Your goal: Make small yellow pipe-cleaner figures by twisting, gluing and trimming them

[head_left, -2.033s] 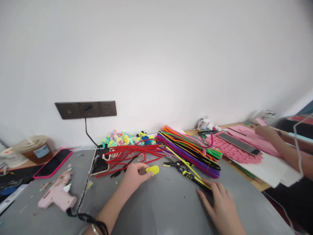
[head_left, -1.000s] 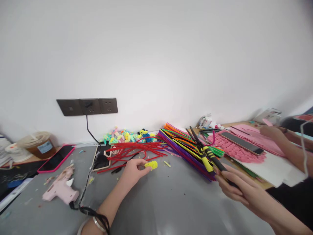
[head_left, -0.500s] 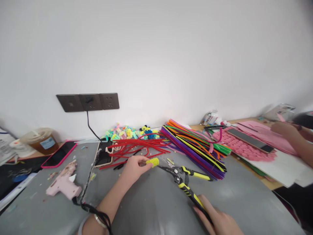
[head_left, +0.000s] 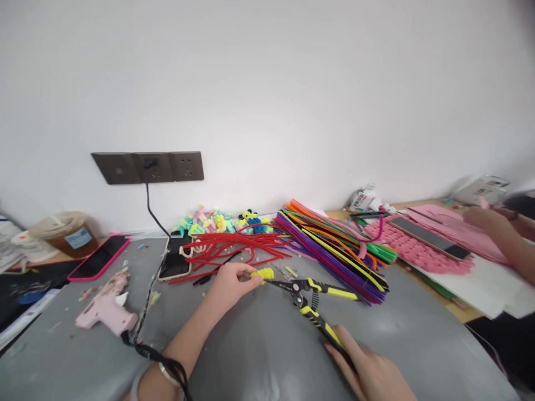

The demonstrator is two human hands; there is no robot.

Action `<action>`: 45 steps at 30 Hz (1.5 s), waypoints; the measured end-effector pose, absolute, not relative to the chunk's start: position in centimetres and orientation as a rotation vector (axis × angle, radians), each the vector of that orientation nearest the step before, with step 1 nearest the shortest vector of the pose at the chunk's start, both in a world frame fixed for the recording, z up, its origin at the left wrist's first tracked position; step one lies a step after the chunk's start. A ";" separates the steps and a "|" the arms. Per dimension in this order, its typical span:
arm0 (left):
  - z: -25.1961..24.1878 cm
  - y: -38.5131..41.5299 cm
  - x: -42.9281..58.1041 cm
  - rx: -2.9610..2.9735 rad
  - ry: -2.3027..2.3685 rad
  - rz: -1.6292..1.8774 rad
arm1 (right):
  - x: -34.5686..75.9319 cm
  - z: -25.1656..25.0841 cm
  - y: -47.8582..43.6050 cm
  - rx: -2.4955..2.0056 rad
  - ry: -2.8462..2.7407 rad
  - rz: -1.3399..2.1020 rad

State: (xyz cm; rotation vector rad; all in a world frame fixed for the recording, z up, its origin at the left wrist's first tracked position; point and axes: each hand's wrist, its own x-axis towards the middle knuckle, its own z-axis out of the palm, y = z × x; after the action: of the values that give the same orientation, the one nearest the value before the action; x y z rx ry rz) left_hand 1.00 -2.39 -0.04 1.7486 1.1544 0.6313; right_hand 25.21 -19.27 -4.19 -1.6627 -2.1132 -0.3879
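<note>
My left hand [head_left: 229, 283] pinches a small coiled yellow pipe-cleaner piece [head_left: 263, 273] just above the grey table [head_left: 259, 356]. In my right hand [head_left: 371, 373], low at the right, is one black-and-yellow handle of a pair of cutting pliers [head_left: 311, 295]. The pliers' handles are spread and the jaw tip points left, touching the yellow piece. Loose red pipe cleaners [head_left: 228, 248] lie just behind my left hand. A thick bundle of multicoloured pipe cleaners [head_left: 334, 245] lies to the right of them.
A pink glue gun [head_left: 106, 309] with a black cord lies at the left, near a pink-cased phone [head_left: 98, 263] and a lidded cup [head_left: 62, 234]. Another phone [head_left: 175, 262] charges from the wall sockets [head_left: 148, 166]. Small finished pieces [head_left: 217, 220] sit by the wall. Another person's hand [head_left: 487, 220] works on pink sheets at the right.
My right hand picked the pliers up from the table, lifted them to the right, then swung them down so the jaws meet the yellow piece. My left hand stayed put, still pinching that piece.
</note>
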 end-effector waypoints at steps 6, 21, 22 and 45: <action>0.0 -2.4 1.1 1.758 1.147 0.641 | 25.0 -4.0 -19.1 -1.653 -2.112 -0.424; 0.2 -2.4 1.0 1.840 1.178 0.665 | 25.7 -5.1 -19.3 -1.737 -2.105 -0.309; 0.2 -2.4 1.0 1.844 1.180 0.664 | 25.8 -5.2 -19.4 -1.750 -2.102 -0.274; -0.6 -2.5 1.2 1.879 1.212 0.732 | 25.7 -5.1 -19.7 -1.812 -2.051 -0.163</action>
State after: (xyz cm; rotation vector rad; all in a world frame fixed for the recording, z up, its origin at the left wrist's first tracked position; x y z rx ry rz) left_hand 1.18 -2.54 -0.60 1.8792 1.2122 0.7321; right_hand 25.65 -19.66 -5.12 -1.8115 -2.0508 -0.1629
